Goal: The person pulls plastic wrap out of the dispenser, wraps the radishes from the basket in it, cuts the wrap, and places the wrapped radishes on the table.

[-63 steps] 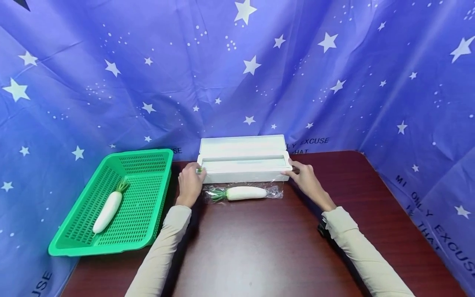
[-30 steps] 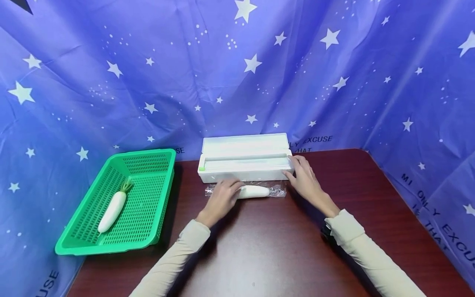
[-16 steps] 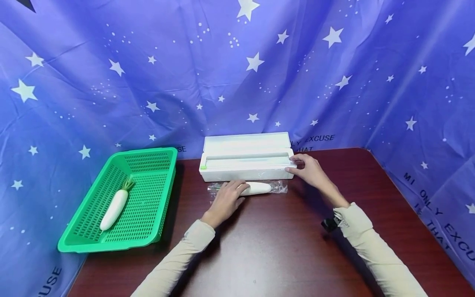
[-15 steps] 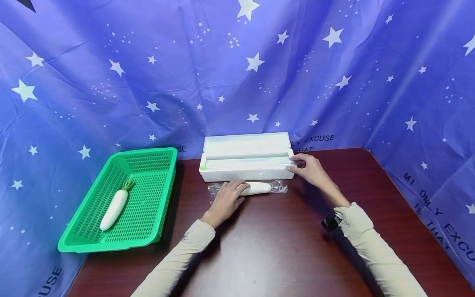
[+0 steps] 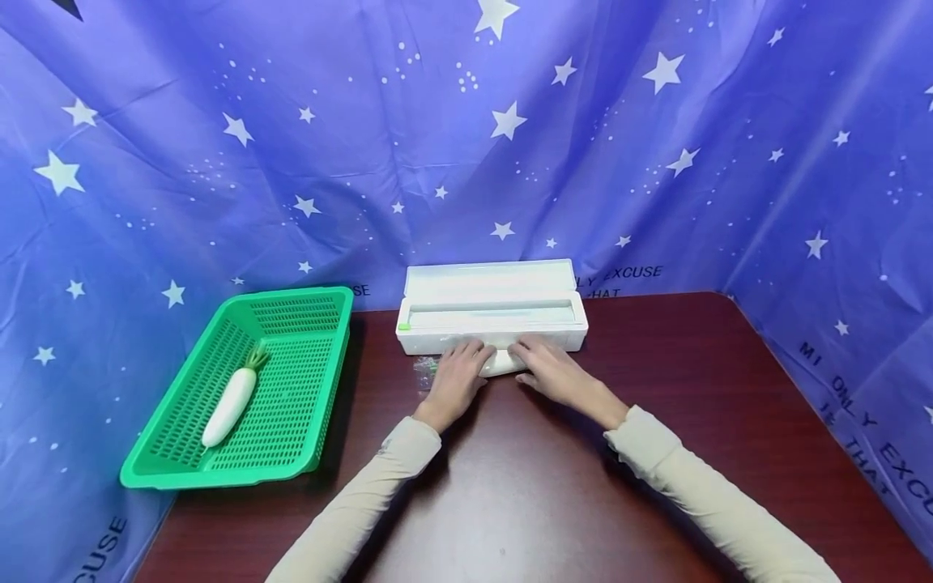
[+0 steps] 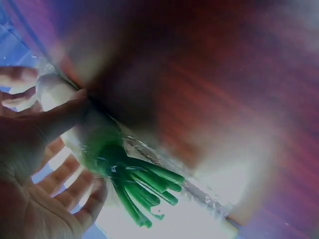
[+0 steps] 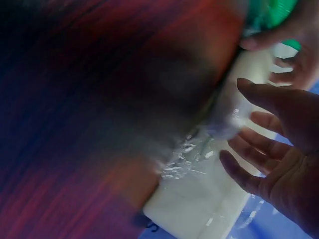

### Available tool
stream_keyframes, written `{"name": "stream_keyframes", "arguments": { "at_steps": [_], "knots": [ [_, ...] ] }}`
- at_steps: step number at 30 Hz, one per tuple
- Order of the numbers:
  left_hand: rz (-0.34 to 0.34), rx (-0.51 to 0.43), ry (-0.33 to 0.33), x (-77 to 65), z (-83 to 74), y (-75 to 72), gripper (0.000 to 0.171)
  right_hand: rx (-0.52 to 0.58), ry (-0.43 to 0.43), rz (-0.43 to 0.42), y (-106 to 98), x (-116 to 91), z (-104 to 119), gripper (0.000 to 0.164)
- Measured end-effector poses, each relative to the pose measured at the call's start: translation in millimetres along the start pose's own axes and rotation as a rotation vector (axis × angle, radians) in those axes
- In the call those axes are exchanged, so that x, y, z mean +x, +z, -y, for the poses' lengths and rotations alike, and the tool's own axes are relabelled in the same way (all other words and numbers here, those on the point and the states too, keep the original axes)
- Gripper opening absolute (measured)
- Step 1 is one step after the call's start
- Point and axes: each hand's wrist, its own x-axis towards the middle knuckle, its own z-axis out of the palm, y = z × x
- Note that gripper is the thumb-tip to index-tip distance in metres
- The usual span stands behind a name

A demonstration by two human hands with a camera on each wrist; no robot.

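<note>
A white radish (image 5: 501, 363) wrapped in clear plastic film (image 5: 425, 371) lies on the table, against the front of a long white box. My left hand (image 5: 455, 376) grips its leafy half, thumb on one side and fingers on the other. The trimmed green stalks (image 6: 144, 186) stick out past that palm inside the film in the left wrist view. Around the tapered end curl the thumb and fingers of my right hand (image 5: 557, 374). Crumpled film (image 7: 184, 162) trails from that end in the right wrist view. Both hands hide most of the radish in the head view.
The white box (image 5: 430, 343), a cling film dispenser by its look, stands with its lid (image 5: 492, 281) raised and a green tab (image 5: 404, 326) at its left. A green basket (image 5: 334, 389) on the left holds a second white radish (image 5: 231, 405). A starry blue curtain (image 5: 437, 146) hangs behind.
My left hand has gone from the box's left end to the wrapped radish. My right hand has left the box's right end and come in onto the radish, which now sits closer to the box.
</note>
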Motion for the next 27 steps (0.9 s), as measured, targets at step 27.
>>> {"name": "stream_keyframes", "arguments": {
  "at_steps": [27],
  "knots": [
    [0.05,-0.129,0.16,-8.2,-2.9,-14.6,0.051,0.038,-0.058,0.142,-2.9,-7.9,1.5,0.025]
  ]
}}
